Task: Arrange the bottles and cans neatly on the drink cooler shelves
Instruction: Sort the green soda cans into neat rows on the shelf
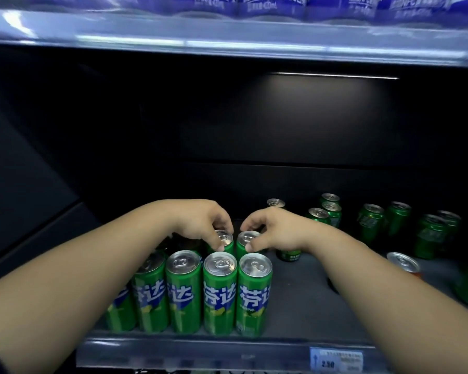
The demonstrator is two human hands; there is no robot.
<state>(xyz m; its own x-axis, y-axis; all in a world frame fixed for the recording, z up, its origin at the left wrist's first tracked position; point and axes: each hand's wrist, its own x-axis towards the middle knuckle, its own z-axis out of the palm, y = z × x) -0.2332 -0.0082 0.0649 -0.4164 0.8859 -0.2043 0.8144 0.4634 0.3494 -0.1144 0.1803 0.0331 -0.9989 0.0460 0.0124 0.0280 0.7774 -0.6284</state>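
Several tall green cans stand in a front row (pixel 219 292) at the shelf's front left. Behind that row stand two more green cans side by side. My left hand (pixel 203 225) grips the top rim of the left one (pixel 225 240) with curled fingers and thumb. My right hand (pixel 270 230) pinches the top of the right one (pixel 246 240) in the same way. Both cans are upright and touch the shelf floor.
Loose green cans (pixel 370 222) stand scattered at the back right of the dark shelf (pixel 303 300). A can with an orange side (pixel 404 263) sits at the right. Bare floor lies between the groups. A price tag (pixel 335 360) hangs on the front rail. Blue-labelled bottles (pixel 270 4) fill the shelf above.
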